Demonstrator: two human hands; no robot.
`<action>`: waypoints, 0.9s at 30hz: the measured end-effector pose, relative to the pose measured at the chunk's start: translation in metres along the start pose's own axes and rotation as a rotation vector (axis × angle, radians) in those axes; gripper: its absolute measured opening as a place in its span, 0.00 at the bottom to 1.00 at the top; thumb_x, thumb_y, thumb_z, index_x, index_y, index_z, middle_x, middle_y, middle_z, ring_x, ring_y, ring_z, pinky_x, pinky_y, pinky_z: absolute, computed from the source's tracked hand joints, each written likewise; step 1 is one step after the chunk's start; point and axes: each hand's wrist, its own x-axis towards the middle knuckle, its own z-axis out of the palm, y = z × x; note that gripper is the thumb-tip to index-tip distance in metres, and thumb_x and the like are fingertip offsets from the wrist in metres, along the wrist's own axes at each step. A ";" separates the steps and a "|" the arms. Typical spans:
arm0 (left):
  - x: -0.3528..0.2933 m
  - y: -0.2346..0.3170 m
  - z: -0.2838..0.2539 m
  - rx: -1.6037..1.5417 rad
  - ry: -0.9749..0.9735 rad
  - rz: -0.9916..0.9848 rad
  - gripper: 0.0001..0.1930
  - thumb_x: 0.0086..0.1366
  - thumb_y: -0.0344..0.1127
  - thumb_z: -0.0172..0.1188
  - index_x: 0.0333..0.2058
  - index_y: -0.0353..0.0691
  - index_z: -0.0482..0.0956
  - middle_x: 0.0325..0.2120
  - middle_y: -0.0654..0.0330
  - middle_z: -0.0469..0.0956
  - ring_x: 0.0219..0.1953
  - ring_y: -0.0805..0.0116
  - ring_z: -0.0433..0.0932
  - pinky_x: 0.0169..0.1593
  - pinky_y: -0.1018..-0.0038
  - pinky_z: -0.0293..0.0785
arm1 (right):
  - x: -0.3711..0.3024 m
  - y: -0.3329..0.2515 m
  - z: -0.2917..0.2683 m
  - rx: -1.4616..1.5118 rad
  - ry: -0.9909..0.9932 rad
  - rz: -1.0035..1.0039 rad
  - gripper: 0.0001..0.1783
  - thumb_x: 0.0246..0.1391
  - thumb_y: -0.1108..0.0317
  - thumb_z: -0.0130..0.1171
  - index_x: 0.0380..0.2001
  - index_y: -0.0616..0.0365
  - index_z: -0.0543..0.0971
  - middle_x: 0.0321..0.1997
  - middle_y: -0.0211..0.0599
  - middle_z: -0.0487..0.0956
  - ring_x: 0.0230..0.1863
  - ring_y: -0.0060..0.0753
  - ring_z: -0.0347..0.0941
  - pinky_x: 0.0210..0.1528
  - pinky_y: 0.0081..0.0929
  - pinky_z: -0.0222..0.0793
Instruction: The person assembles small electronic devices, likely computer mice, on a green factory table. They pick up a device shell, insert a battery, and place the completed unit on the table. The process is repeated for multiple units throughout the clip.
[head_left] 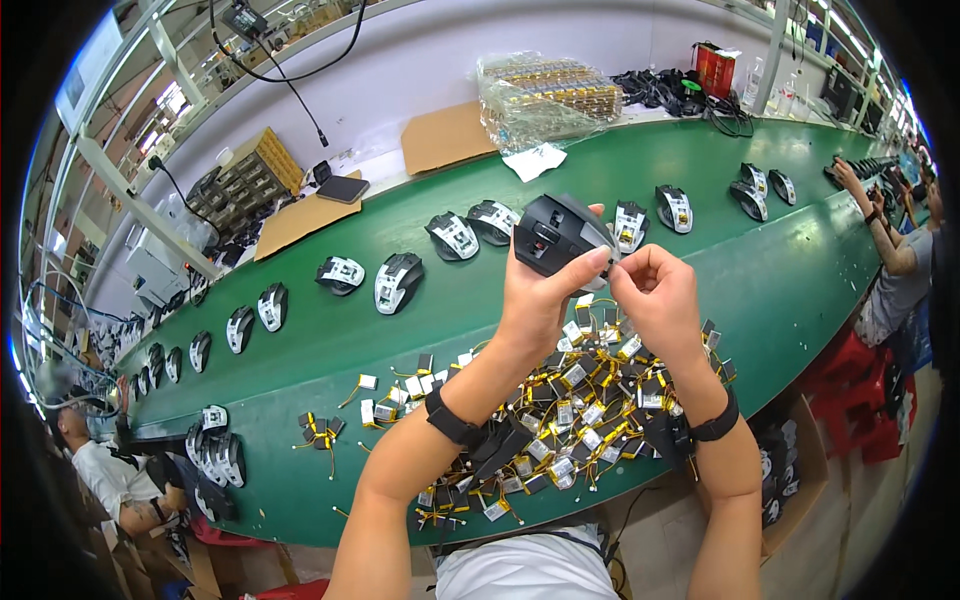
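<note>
My left hand is closed around a black computer mouse, holding it tilted above the green bench. Its dark face is toward me, with a small reddish opening in it. At the mouse's right end my right hand is pinched, thumb against fingers; whatever lies between the fingertips is too small to make out. Beneath both hands spreads a heap of small battery packs with yellow tape and thin wires. Just behind the held mouse stands a half-open mouse body with a grey-white inside.
Along the green bench runs a row of mouse bodies. More are stacked at the left edge. A plastic-wrapped stack and cardboard lie at the back. Co-workers sit far left and far right. A carton stands lower right.
</note>
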 end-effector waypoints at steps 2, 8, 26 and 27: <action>-0.003 0.000 -0.002 0.020 -0.012 -0.002 0.28 0.54 0.27 0.68 0.54 0.34 0.69 0.52 0.53 0.74 0.53 0.60 0.76 0.57 0.62 0.72 | 0.001 0.005 0.003 0.008 0.015 -0.015 0.07 0.50 0.72 0.64 0.24 0.64 0.77 0.22 0.30 0.79 0.24 0.14 0.73 0.27 0.16 0.69; -0.002 0.000 -0.004 0.023 -0.025 0.036 0.28 0.54 0.26 0.69 0.54 0.35 0.70 0.53 0.54 0.74 0.54 0.61 0.75 0.58 0.62 0.72 | 0.003 0.007 0.003 0.074 -0.020 0.043 0.08 0.49 0.73 0.64 0.23 0.63 0.76 0.21 0.29 0.79 0.23 0.12 0.71 0.25 0.15 0.67; -0.007 -0.004 -0.009 0.121 -0.022 0.132 0.28 0.53 0.21 0.69 0.49 0.40 0.63 0.54 0.52 0.72 0.47 0.70 0.76 0.52 0.71 0.75 | 0.012 0.020 0.010 0.087 -0.108 0.228 0.13 0.51 0.65 0.67 0.22 0.61 0.75 0.19 0.25 0.74 0.21 0.12 0.65 0.23 0.15 0.61; -0.004 -0.007 -0.011 0.077 -0.036 0.159 0.28 0.54 0.20 0.68 0.49 0.41 0.63 0.54 0.52 0.72 0.47 0.71 0.76 0.51 0.72 0.75 | 0.012 0.023 0.013 0.211 -0.097 0.228 0.13 0.53 0.65 0.66 0.22 0.59 0.75 0.18 0.23 0.73 0.20 0.11 0.63 0.21 0.15 0.58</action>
